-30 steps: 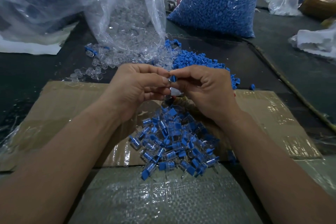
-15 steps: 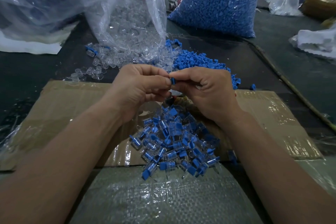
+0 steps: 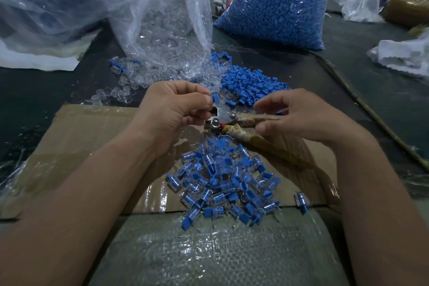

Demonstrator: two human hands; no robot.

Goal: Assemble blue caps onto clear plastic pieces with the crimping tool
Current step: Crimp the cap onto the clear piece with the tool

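Though dim, table (image 3: pixel 34 90) under blue caps (image 3: pixel 250 81)

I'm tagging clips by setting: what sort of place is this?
Likely a small assembly workshop doing hand piecework: a bulk bag of blue caps, a bag of clear pieces, and a pile of finished assemblies on cardboard.

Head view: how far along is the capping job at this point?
Done: a pile of capped pieces on the cardboard. In hand: the left hand pinches a blue cap at the crimping tool, gripped by the right hand. Left: loose blue caps, clear pieces and a full bag of caps.
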